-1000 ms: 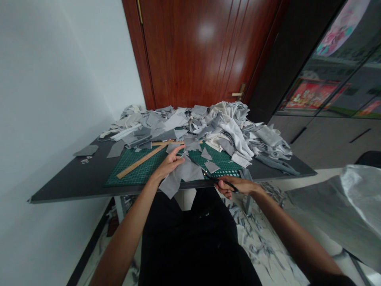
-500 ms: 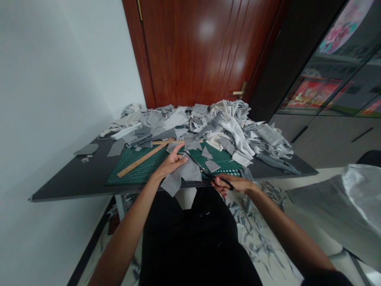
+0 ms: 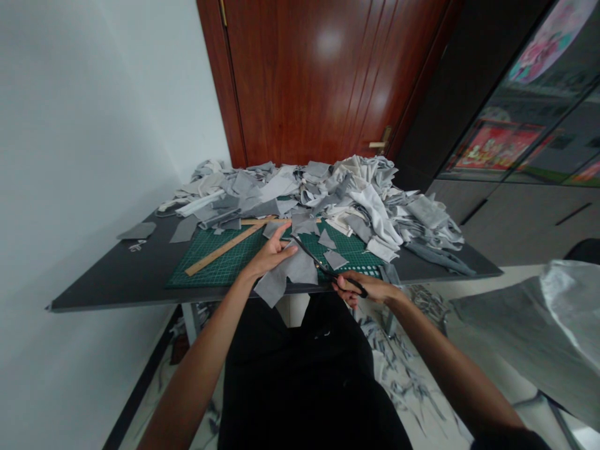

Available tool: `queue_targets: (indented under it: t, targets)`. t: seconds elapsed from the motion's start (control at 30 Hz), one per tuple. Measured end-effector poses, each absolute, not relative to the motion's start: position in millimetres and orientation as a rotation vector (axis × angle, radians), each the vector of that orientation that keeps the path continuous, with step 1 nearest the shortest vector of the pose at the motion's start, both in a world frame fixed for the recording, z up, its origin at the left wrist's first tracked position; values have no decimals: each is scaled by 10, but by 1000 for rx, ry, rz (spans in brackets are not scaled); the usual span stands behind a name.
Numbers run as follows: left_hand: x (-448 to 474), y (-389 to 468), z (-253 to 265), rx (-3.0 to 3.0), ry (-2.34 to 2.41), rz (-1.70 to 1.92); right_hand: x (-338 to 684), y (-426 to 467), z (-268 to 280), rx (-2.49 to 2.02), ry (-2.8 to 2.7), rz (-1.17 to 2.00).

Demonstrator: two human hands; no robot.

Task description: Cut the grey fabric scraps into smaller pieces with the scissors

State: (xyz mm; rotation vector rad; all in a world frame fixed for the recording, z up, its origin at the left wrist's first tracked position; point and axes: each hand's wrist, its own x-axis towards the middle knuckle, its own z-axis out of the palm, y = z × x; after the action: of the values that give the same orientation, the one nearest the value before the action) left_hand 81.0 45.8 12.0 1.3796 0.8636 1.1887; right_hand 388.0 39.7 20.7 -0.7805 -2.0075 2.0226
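Observation:
In my left hand [image 3: 270, 255] is a piece of grey fabric [image 3: 293, 270], pinched near its upper edge, its lower left corner hanging over the table's front edge. My right hand [image 3: 352, 287] grips the black handles of a pair of scissors [image 3: 317, 264]. Their blades point up and left along the fabric's upper right edge, close to my left fingertips. Whether the blades are fully closed is too small to tell. Small grey offcuts [image 3: 335, 259] lie just beyond the scissors on a green cutting mat [image 3: 225, 265].
A wooden ruler [image 3: 220, 253] lies slanted on the mat's left side. Heaped grey and white fabric scraps [image 3: 281, 184] cover the back of the dark table [image 3: 107, 281], against a wooden door [image 3: 319, 81]. Thin scraps [image 3: 407, 381] litter the floor; a translucent bag [image 3: 539, 319] stands at right.
The view has shifted very slightly. My hands, the fabric and the scissors keep nearly the same places; any blade movement is too small to make out.

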Motion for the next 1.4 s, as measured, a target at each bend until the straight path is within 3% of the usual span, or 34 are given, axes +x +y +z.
queue_targets:
  t: [0.63,1.03,1.23,1.4]
  targets:
    - [829,417,177,1342,879,1204,3858,387,121,-809,-1950,1940]
    - [706,605,-24,1525,1354,1473,3661,560,160,-659,-1592,1633]
    - [709,606,-34,1517,1384,1513,3477,758,9,-767,-1492,1278]
    - [683,625,-2,1486,1341,1681,3407,885,-38,-758,-1323,1271]
